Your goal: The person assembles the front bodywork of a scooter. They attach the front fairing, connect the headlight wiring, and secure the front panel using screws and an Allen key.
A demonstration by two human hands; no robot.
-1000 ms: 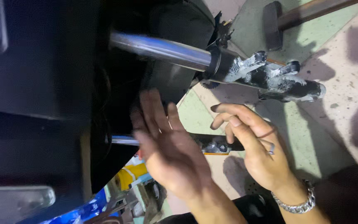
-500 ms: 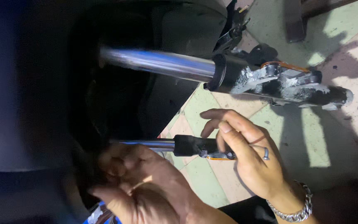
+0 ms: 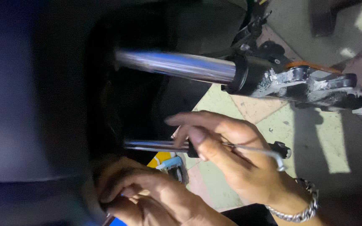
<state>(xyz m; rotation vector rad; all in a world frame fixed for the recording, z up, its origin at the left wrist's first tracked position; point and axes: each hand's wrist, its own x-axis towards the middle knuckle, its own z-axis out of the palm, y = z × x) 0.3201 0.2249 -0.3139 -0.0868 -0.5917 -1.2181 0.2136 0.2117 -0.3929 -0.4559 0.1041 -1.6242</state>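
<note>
Right hand (image 3: 235, 157) pinches a thin bent metal rod (image 3: 256, 150) — beside chromed tube (image 3: 177, 65).

I see the lower fork tube (image 3: 156, 145), thin and chrome, lying level from the dark wheel well toward the tiled floor's edge. A bent metal rod (image 3: 256, 150) lies along it, its hooked end pointing down.

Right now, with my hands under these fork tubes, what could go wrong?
1. The right hand pinches a thin metal tool lightly at the lower fork tube; it could slip.
2. The left hand works in a dark, blurred recess, so fingers may get pinched unseen.
3. The bracelet might snag.
</note>
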